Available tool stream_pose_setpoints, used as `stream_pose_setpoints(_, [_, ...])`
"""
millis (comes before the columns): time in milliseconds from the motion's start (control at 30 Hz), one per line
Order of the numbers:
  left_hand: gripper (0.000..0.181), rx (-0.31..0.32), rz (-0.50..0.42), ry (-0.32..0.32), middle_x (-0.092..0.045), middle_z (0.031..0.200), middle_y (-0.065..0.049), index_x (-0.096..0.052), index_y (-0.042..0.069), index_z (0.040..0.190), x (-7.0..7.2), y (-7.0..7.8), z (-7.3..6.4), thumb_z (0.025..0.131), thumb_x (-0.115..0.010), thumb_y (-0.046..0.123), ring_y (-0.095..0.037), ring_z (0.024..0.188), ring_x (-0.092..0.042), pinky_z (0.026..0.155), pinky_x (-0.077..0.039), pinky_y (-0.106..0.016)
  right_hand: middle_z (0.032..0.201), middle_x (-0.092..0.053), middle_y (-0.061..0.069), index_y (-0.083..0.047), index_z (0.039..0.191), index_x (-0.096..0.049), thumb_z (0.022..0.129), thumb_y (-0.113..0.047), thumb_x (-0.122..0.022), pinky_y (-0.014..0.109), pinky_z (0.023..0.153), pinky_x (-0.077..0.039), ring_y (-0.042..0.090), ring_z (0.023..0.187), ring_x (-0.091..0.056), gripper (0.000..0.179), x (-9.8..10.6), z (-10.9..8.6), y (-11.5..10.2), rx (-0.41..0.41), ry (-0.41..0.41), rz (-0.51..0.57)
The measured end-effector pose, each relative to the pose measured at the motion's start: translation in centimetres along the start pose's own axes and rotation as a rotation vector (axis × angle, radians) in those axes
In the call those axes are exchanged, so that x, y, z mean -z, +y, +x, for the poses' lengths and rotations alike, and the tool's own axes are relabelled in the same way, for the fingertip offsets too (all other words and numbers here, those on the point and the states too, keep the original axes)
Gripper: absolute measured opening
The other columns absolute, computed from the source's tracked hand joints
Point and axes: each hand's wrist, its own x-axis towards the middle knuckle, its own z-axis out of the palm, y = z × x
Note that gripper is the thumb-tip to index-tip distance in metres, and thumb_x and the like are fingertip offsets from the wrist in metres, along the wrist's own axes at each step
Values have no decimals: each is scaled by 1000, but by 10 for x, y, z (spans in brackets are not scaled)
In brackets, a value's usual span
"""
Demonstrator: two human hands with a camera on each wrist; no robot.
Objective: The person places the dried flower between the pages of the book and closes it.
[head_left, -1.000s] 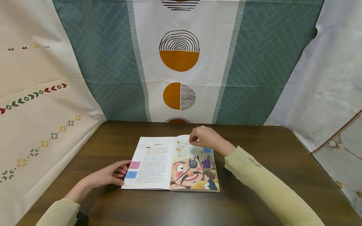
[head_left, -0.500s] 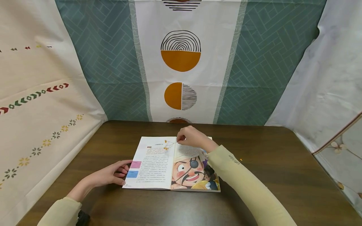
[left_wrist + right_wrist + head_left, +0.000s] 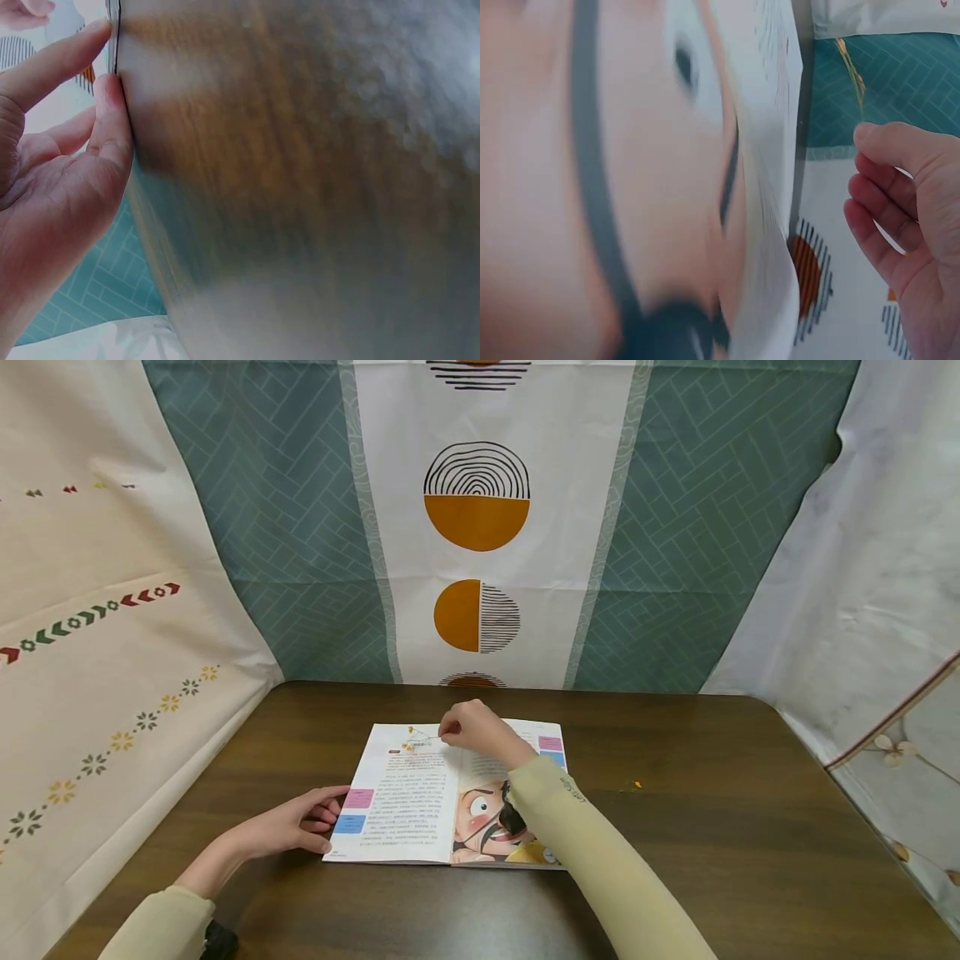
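Observation:
An open book (image 3: 408,814) lies on the table, text on its left page and a cartoon face with an eyepatch on its right page. My right hand (image 3: 480,731) is over the upper part of the book near the spine. Between thumb and fingertips it pinches a thin sprig of small yellow flowers (image 3: 409,745), which points left over the top of the left page; the right wrist view also shows the sprig (image 3: 853,71) past the thumb tip. My left hand (image 3: 288,822) rests at the book's lower left edge, its relaxed fingertips (image 3: 109,90) against that edge.
A small yellow flower bit (image 3: 637,784) lies on the brown wooden table (image 3: 720,827), right of the book. Patterned cloth (image 3: 300,527) hangs behind the table, with pale cloths along both sides. My right sleeve (image 3: 592,835) covers part of the right page.
My right hand has moved left with the sprig, from over the right page to the top of the left page. The flower bit on the table has come into sight. My left hand stays put.

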Motion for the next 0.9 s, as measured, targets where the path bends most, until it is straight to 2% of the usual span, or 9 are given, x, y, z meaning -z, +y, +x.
stream_pose_setpoints(167, [87, 0, 5, 0, -42, 120, -22, -21, -13, 149, 0, 0, 0, 84, -74, 6, -1, 104, -47, 90, -46, -10, 95, -75, 3, -9, 97, -78, 91, -11, -69, 20, 78, -52, 12, 82, -61, 10, -14, 7, -6, -39, 21, 47])
stream_pose_setpoints(533, [87, 12, 7, 3, -43, 121, -22, -20, -12, 150, -1, 4, -1, 84, -74, 6, -3, 105, -46, 90, -46, -10, 98, -75, 1, -13, 98, -78, 93, -12, -67, 20, 78, -53, 10, 84, -64, 12, -32, 6, -9, -103, -17, 85])
stream_pose_setpoints(900, [87, 11, 9, 2, -43, 121, -23, -20, -13, 150, -1, 3, -2, 84, -74, 5, -3, 105, -46, 90, -46, -10, 94, -75, -1, -15, 93, -78, 92, -13, -68, 22, 76, -52, 9, 81, -63, 10, -35, 5, -8, -138, -42, 13])
